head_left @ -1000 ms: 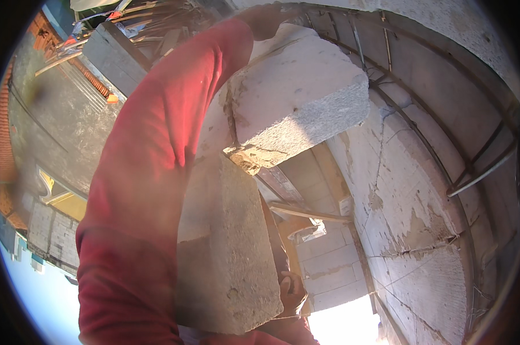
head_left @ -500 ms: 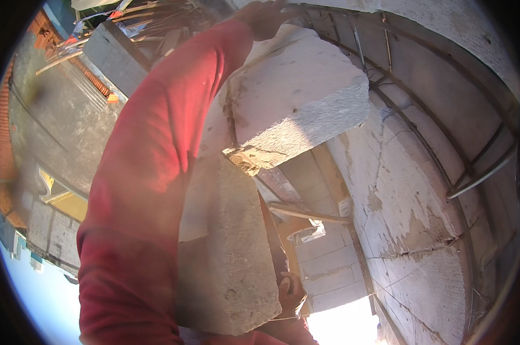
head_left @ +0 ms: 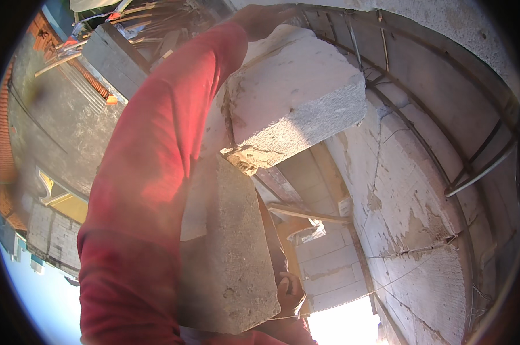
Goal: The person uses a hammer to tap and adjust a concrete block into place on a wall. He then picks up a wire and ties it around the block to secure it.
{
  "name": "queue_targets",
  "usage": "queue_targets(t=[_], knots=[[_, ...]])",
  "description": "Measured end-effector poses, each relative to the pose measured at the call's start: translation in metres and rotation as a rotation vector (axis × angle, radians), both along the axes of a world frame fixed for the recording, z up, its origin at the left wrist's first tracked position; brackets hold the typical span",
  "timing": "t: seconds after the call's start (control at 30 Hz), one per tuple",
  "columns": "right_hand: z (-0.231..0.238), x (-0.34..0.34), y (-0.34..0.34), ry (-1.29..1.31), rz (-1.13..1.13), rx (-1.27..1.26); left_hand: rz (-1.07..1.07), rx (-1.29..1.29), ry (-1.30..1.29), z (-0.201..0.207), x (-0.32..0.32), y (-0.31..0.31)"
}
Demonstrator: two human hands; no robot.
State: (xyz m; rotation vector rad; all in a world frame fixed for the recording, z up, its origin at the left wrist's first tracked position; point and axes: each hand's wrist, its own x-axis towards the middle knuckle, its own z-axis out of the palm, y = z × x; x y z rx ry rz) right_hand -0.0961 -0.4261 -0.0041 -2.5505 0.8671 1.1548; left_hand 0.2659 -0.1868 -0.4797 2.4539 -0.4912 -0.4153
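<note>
My left arm, in a red sleeve, rises along the left side and bends over at the top. There my left hand [head_left: 267,22] lies at the far edge of a pale, rough concrete block [head_left: 297,86]; its fingers are blurred, so their grip is unclear. Below that block stands a second grey block [head_left: 237,270], close in front of me. Low down, my right hand [head_left: 290,292] is beside the right edge of this lower block, partly in shadow. Its fingers are curled; what they hold, if anything, is hidden.
To the right runs a cracked, pale masonry wall [head_left: 404,230] with bare steel bars [head_left: 444,132] beside it. A wooden strip [head_left: 309,214] crosses the gap beneath the upper block. Boards and loose sticks [head_left: 148,20] are piled at the upper left, near a grey slab [head_left: 113,57].
My left hand and forearm have shifted slightly left at the top. The blocks appear a little further left in the picture. The right hand looks nearly unchanged.
</note>
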Motion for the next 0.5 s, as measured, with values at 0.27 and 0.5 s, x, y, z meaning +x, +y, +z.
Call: queue_targets(t=[0.27, 0.5], knots=[[-0.001, 0.001, 0.001, 0.005, -0.014, -0.010, 0.079, -0.138, -0.110, -0.031, -0.004, -0.017], [0.000, 0.000, 0.002, 0.006, -0.008, -0.018, 0.211, -0.214, 0.065, -0.030, -0.008, -0.020]])
